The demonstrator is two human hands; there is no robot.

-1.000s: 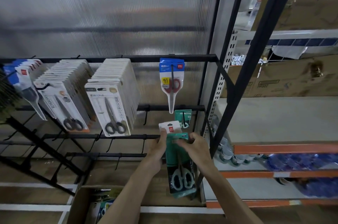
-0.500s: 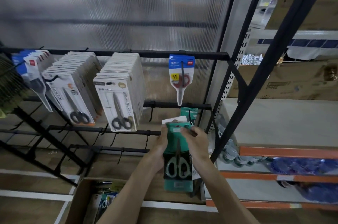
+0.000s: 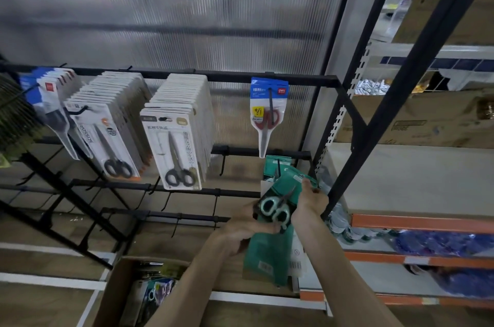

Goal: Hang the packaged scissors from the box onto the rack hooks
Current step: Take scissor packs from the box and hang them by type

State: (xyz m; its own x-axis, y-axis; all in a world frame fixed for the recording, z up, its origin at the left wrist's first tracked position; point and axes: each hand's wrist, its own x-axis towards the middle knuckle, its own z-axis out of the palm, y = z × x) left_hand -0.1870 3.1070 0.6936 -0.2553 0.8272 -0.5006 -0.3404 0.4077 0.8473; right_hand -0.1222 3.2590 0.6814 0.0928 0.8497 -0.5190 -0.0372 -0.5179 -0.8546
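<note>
We face a ribbed translucent wall panel (image 3: 187,19), with a black rack (image 3: 213,76) of rails and hooks across it. To the right of our hands stands metal shelving (image 3: 417,179) with cardboard cartons and orange beams. Below our left forearm an open cardboard box (image 3: 115,292) sits on the floor, more packs showing inside. Up and to the left of the hands hang thick rows of white scissor packs (image 3: 176,145). Straight above them hangs a single blue pack of red-handled scissors (image 3: 268,110), and just above our right hand a green pack (image 3: 278,166) already hangs on a lower hook. Half a second ago we held the green scissor packs (image 3: 270,254) upright with both hands near the top. Now they lean, top toward the right. Our left hand (image 3: 238,235) has dropped to their middle and grips the left edge with curled fingers. Our right hand (image 3: 310,201) pinches the upper corner near that hook.
</note>
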